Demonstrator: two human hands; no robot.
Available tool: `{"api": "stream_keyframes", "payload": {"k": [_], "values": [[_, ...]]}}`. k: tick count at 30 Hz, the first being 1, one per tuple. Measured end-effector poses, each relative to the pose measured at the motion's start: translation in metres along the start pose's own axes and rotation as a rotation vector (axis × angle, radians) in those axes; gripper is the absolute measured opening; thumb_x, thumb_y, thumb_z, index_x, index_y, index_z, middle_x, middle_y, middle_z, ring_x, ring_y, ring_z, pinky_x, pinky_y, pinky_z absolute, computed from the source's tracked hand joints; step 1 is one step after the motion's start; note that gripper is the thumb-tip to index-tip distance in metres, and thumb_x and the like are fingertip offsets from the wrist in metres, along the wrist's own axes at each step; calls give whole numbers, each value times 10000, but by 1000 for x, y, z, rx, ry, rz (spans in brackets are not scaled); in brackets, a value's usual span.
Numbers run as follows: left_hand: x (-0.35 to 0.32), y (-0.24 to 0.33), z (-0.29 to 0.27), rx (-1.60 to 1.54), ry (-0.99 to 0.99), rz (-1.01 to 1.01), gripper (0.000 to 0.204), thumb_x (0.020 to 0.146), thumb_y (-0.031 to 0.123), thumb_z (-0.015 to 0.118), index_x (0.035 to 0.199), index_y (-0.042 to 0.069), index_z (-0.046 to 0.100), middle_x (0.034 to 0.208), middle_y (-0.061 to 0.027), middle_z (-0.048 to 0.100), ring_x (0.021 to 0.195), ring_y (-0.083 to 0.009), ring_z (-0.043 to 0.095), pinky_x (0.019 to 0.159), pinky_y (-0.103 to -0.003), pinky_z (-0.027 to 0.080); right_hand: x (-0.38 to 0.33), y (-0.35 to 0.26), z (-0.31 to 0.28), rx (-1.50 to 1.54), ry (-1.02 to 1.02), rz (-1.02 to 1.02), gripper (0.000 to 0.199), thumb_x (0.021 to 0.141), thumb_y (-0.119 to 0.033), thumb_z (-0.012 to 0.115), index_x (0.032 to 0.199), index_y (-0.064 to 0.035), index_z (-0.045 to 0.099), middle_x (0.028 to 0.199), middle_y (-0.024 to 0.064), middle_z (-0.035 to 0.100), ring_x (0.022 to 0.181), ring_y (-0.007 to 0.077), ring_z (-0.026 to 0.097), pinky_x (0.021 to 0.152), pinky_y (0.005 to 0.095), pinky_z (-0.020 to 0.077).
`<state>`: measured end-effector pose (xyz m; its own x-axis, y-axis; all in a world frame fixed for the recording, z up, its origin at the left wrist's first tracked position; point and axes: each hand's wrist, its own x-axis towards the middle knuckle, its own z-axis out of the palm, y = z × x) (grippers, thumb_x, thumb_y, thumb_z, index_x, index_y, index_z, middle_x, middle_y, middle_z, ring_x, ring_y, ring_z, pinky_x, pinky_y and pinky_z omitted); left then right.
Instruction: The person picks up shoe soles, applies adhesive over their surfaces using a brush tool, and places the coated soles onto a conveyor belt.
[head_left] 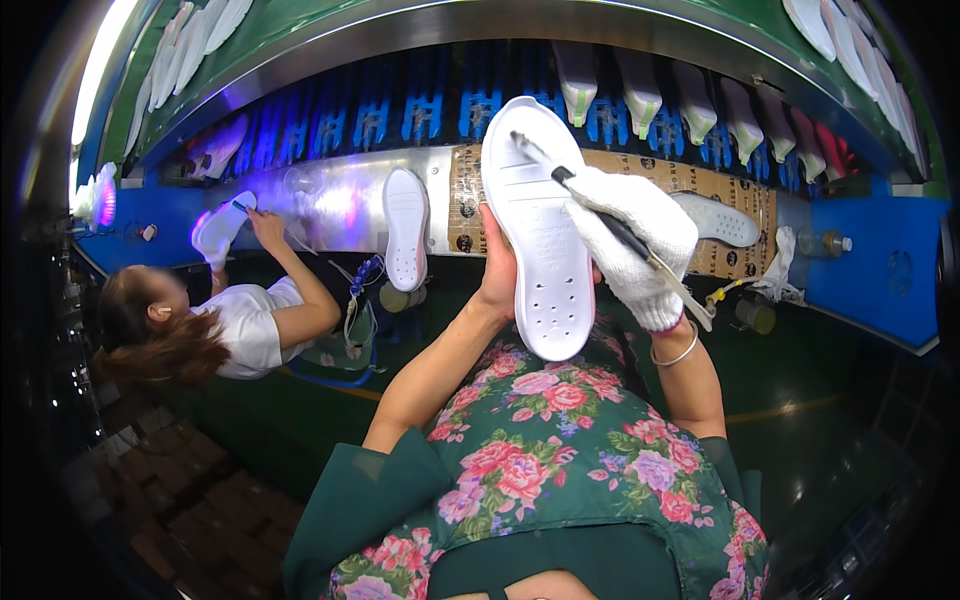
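Note:
My bare left hand (pixel 499 268) is closed round the left edge of a white shoe sole (pixel 550 235), its thumb showing along the side. The sole stands lengthwise before me, with small holes in its lower part. In a white knit glove, my right hand (pixel 640 240) grips a brush (pixel 590 200) with a dark handle and a pale tube trailing from its rear end. The brush's dark tip lies over the upper part of the sole; whether it touches the surface I cannot tell. Some fingers of both hands are hidden behind the sole or inside the glove's folds.
A second white sole (pixel 405 228) lies left on the metal bench (pixel 340 195); another sole (pixel 718 220) rests right on printed cardboard (pixel 745 262). Behind runs a blue rack (pixel 425 115) with hanging shoe uppers (pixel 640 90). At left, a co-worker (pixel 245 320) brushes a sole.

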<state>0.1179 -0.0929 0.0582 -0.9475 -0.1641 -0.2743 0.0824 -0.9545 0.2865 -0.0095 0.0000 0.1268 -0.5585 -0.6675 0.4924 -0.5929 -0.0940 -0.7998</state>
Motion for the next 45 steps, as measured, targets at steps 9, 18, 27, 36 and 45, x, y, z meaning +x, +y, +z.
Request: {"api": "stream_keyframes", "payload": {"k": [9, 18, 27, 36, 45], "values": [[-2, 1, -10, 481, 78, 26, 968, 844, 795, 89, 1498, 91, 204, 1466, -139, 373, 1325, -285, 410, 1096, -425, 356, -16, -1, 17, -201, -109, -163, 277, 729, 17, 711, 1000, -41, 704, 890, 114, 694, 778, 275, 673, 693, 327, 528], [7, 8, -17, 406, 46, 148, 959, 843, 799, 100, 1496, 105, 202, 1458, -131, 378, 1324, -280, 415, 1069, -433, 398, -6, -5, 13, -111, -29, -87, 235, 750, 4, 703, 984, -20, 706, 911, 120, 699, 814, 268, 681, 743, 339, 534], [16, 24, -25, 100, -228, 179, 992, 811, 831, 120, 1499, 118, 176, 1446, -143, 391, 1302, -284, 441, 1049, -463, 426, -19, 3, 17, 273, -19, 286, 268, 742, -2, 718, 1009, -22, 706, 907, 131, 697, 750, 246, 678, 676, 306, 533], [23, 42, -38, 199, 266, 184, 1116, 735, 912, 174, 1402, 32, 339, 1183, -217, 571, 1030, -311, 610, 890, -434, 515, -17, 4, 19, 262, -38, 42, 225, 740, -35, 739, 963, -62, 728, 845, 89, 709, 727, 213, 679, 653, 315, 529], [29, 63, -37, 1, -201, -128, 1330, 523, 1025, 267, 1174, -112, 496, 1017, -267, 608, 890, -346, 647, 778, -471, 557, -19, -2, 22, 300, -198, -83, 271, 695, -47, 755, 962, -84, 732, 937, 105, 708, 739, 247, 677, 680, 324, 532]]}}
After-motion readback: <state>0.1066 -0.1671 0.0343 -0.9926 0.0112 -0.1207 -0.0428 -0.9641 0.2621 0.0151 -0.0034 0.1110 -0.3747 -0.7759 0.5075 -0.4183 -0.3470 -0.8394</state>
